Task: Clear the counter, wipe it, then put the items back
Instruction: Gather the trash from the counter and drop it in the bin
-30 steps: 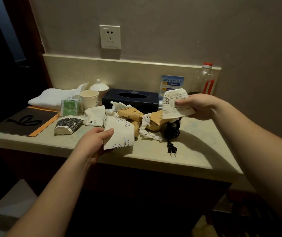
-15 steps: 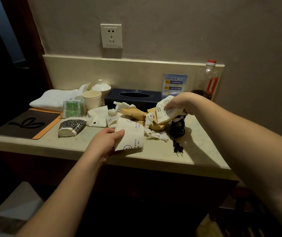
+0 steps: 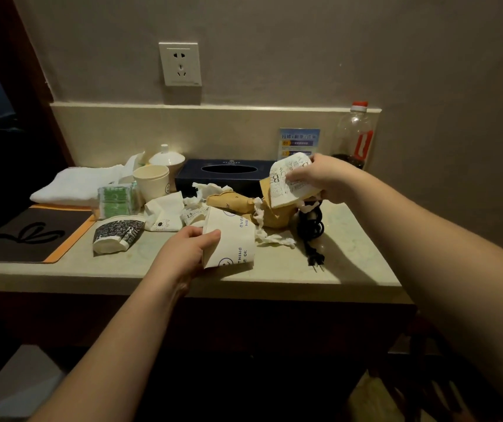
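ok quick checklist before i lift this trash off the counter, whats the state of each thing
1. Left hand grips white paper bag: ok.
2. Right hand grips printed wrapper: ok.
3. Brown paper bags picked up: not ok, on counter.
4. Torn tissue gathered: not ok.
5. Black power cord clear of the trash: not ok, it touches the pile.
6. Bin within reach: cannot tell.

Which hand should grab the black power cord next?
Right, probably. The right hand hovers just above the black power cord, though it grips a printed paper. The left hand holds a white paper bag farther away.
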A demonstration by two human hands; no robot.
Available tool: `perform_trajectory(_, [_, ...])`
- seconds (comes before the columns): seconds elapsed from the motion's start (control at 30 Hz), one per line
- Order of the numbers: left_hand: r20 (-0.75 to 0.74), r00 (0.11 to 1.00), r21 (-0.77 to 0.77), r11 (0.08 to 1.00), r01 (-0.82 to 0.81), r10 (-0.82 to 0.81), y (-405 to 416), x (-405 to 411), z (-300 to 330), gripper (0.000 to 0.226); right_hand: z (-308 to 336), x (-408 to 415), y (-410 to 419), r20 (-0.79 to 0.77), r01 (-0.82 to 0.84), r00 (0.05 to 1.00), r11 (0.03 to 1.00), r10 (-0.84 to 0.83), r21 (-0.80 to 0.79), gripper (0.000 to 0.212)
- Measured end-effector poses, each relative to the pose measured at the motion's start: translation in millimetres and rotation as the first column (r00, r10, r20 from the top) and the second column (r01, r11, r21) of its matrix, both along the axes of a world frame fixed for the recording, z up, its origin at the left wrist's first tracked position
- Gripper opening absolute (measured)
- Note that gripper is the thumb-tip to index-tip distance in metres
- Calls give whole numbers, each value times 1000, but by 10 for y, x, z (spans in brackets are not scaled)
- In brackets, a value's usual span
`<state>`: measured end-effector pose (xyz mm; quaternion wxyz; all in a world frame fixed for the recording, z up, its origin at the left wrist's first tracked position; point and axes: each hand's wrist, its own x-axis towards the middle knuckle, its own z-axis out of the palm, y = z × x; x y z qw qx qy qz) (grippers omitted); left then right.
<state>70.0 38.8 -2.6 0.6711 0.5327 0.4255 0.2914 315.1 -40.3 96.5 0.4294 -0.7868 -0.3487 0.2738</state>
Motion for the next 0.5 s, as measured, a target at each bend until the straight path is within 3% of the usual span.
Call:
perform_trajectory(0.3, [133,990,44,998,47,-52,-125,-8,104,12,-65,-163,-752,-291,131,957,915,-16,383,15])
perform_trajectory(0.5, [216,963,28,987,158,-160,-339,202,184,12,-493,-290,-1306,-504,355,860,802,-79,480,39])
